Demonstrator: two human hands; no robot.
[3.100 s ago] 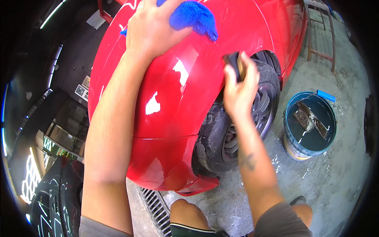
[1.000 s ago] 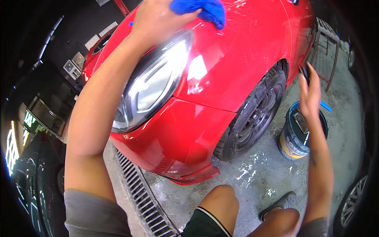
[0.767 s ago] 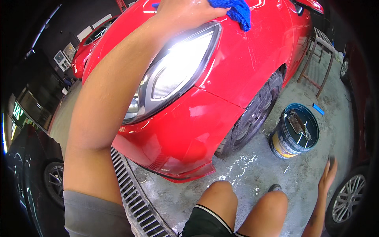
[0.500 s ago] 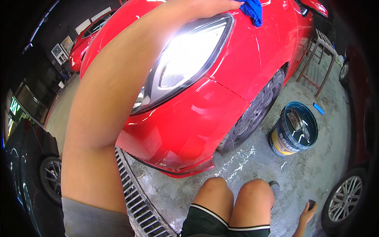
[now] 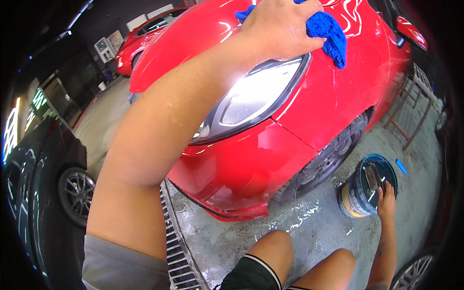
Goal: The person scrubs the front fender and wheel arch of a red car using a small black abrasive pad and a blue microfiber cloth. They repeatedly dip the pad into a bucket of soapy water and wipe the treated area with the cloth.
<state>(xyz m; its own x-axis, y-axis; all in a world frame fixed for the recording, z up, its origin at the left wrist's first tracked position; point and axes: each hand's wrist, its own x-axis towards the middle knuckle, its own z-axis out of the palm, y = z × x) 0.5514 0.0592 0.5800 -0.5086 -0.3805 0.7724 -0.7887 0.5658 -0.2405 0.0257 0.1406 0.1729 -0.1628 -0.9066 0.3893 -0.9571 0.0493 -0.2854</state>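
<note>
Head view: the left hand (image 5: 285, 31) lies thumb-spread over the blue cloth (image 5: 329, 38), apparently steadying it on the sloping red car (image 5: 232, 169); whether it grips, I cannot tell. The right hand (image 5: 386, 203) reaches, fingers partly curled, to the bucket (image 5: 352, 200), probably placed for easy reach; its hold is unclear.

Two hands (image 5: 282, 29) (image 5: 386, 204); one blue cloth (image 5: 329, 36); one bucket (image 5: 348, 197); two bright-red cars (image 5: 237, 166) (image 5: 151, 33); one headlight (image 5: 263, 92); one floor grate (image 5: 175, 246)

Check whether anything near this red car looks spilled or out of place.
Shiny wet patches on the grey floor, between the front of the red car and the bucket, look like spilled liquid, though I can't tell its source.
</note>
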